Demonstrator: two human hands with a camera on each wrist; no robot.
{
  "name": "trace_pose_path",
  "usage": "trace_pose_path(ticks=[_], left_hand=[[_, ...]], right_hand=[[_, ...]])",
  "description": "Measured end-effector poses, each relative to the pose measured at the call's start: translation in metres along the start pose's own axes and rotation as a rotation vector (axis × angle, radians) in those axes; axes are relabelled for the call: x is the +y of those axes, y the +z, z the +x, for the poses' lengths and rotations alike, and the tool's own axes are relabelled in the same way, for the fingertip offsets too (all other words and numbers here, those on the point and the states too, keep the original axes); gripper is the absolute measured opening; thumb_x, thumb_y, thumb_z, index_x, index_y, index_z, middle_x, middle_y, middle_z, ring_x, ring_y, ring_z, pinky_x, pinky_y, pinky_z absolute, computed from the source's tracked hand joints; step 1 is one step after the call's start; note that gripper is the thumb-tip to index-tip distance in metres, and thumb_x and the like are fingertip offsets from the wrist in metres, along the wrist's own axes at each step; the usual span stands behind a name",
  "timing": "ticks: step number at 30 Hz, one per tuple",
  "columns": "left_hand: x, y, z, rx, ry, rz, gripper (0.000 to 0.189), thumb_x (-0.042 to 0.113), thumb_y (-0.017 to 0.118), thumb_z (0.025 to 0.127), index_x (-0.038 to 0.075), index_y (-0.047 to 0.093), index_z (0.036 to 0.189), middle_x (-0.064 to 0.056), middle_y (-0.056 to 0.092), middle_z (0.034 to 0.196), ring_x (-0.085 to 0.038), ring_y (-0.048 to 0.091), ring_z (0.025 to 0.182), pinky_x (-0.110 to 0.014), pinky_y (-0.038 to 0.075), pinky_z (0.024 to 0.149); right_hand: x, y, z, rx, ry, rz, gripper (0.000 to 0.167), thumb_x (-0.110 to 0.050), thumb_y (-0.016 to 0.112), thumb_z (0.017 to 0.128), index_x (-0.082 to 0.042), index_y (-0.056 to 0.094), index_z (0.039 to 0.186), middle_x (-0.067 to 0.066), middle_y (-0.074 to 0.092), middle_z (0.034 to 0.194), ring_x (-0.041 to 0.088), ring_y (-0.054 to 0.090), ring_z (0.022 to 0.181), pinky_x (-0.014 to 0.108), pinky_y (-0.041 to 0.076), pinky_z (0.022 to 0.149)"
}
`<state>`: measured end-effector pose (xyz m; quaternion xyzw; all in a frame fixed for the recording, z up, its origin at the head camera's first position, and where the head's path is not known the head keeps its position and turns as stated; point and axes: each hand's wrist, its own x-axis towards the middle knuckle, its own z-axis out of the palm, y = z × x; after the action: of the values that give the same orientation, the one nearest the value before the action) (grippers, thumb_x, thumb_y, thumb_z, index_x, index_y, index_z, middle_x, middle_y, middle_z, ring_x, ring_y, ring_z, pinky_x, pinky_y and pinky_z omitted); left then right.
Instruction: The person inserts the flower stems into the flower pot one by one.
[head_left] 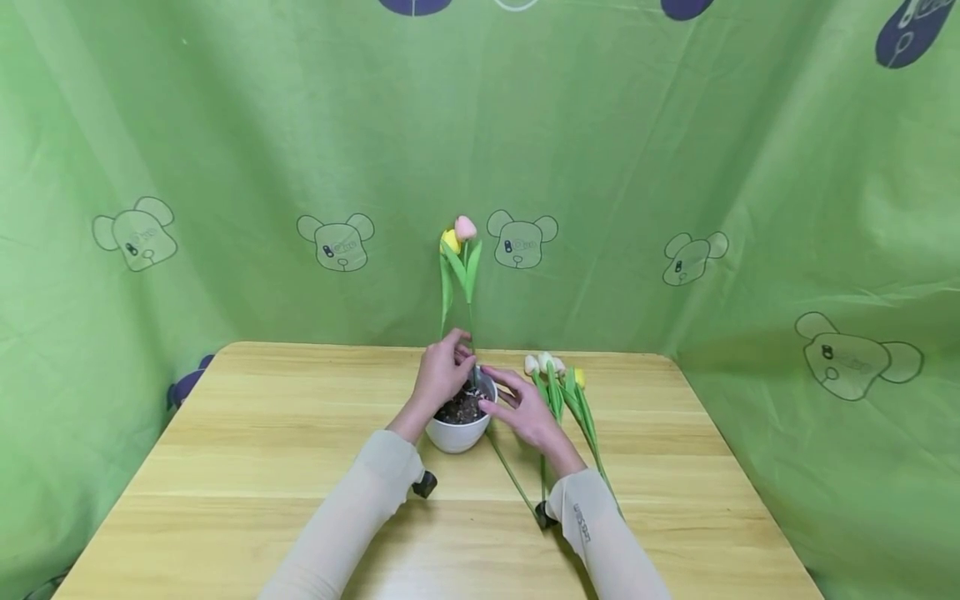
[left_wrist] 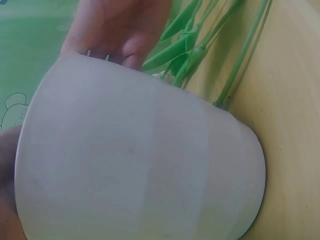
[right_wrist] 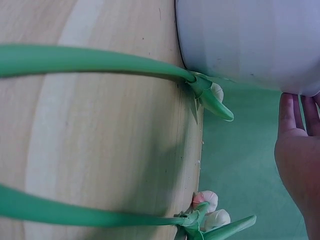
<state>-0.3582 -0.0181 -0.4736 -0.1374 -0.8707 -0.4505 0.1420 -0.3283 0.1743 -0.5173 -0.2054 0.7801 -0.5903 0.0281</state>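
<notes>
A white pot [head_left: 456,437] filled with dark soil [head_left: 459,408] stands upright on the table. A pink tulip [head_left: 466,227] and a yellow tulip [head_left: 450,242] rise from it. My left hand [head_left: 442,372] is over the pot's left side, its thumb and fingers pinching the pink tulip's stem low down. My right hand [head_left: 528,414] reaches in from the right, fairly straight fingers at the rim and thumb over the soil. In the right wrist view, the fingers [right_wrist: 287,112] touch the pot's rim. The pot hides most of the left hand in the left wrist view.
Right of the pot, several white tulips [head_left: 545,363] and a yellow tulip [head_left: 580,378] lie on the wooden table [head_left: 300,433], partly under my right forearm. A loose green stem [head_left: 513,478] runs from near the pot's base toward the right wrist. A green curtain [head_left: 405,150] encloses the back and sides.
</notes>
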Motion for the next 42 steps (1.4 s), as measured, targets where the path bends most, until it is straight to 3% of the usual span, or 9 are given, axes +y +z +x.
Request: trace_pose_path(ticks=[15,23,35,42], left_hand=[[-0.001,-0.003,-0.002,0.033,0.037,-0.036,0.033,0.004,0.073,0.093,0.001,0.065,0.125,-0.014,0.077,0.101,-0.024,0.075,0.087,-0.029,0.064,0.078],[-0.001,-0.009,-0.007,0.033,0.020,-0.045,0.034,0.005,0.072,0.094,0.000,0.065,0.127,-0.014,0.077,0.103,-0.025,0.075,0.089,-0.030,0.064,0.080],[0.000,-0.038,-0.023,0.045,0.012,-0.165,0.035,0.007,0.074,0.094,0.004,0.064,0.128,-0.011,0.076,0.106,-0.025,0.072,0.097,-0.029,0.064,0.084],[-0.016,-0.058,-0.036,0.022,0.026,-0.240,0.042,0.007,0.077,0.091,0.005,0.062,0.131,-0.018,0.073,0.114,-0.031,0.070,0.108,-0.038,0.060,0.099]], right_hand=[[-0.001,0.002,0.000,-0.003,-0.001,0.014,0.067,-0.016,0.080,0.091,-0.010,0.052,0.151,0.014,0.046,0.159,0.035,0.040,0.149,0.046,0.034,0.124],[0.000,0.001,-0.001,0.005,0.007,0.004,0.067,-0.018,0.081,0.090,-0.011,0.053,0.151,0.014,0.047,0.158,0.036,0.041,0.148,0.046,0.036,0.123],[-0.001,0.001,-0.001,0.017,0.001,-0.005,0.066,-0.014,0.080,0.090,-0.012,0.054,0.150,0.013,0.049,0.157,0.036,0.044,0.147,0.043,0.038,0.122],[0.000,0.002,0.000,0.022,-0.011,-0.004,0.066,-0.012,0.080,0.090,-0.010,0.054,0.150,0.014,0.050,0.156,0.035,0.044,0.147,0.040,0.038,0.122]])
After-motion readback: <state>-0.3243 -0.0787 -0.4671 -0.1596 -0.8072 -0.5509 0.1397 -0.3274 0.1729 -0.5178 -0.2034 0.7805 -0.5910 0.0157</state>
